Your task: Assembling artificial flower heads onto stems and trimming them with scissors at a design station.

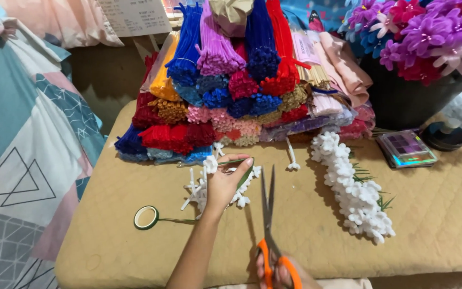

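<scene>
Tan quilted worktop (434,225), patterned bedding off at 9 o'clock, a big stack of coloured pipe-cleaner bundles (231,91) at 12, a pot of purple and pink handmade flowers (429,32) at 1–2.

Left hand (223,184) is near centre. Its fingers (244,163) are pinched shut on a thin green stem (225,161) with a small white flower (210,164) at its tip, held just above the loose pile of white flower pieces (196,192). Right hand (282,273) is at 6 o'clock, fingers closed through the orange handles of the scissors (268,214). Blades point to 12 and look nearly closed, just right of the left hand, not touching the stem.

Also on the worktop: roll of green floral tape (146,217) at 8 o'clock with its tail trailing toward the left wrist; finished white flower spray (351,190) at 3 o'clock; iridescent compartment box (406,149) and a dark round holder (445,136) at 2.

Judgement for a clean trim:
- keep the stem pinched close behind the flower so it doesn't spin
- open the blades first and bring them square across the wire
- cut deep in the throat rather than at the tips
- keep the left thumb clear of the blade line
- cut over the worktop so the offcut doesn't fly into the pile
</scene>
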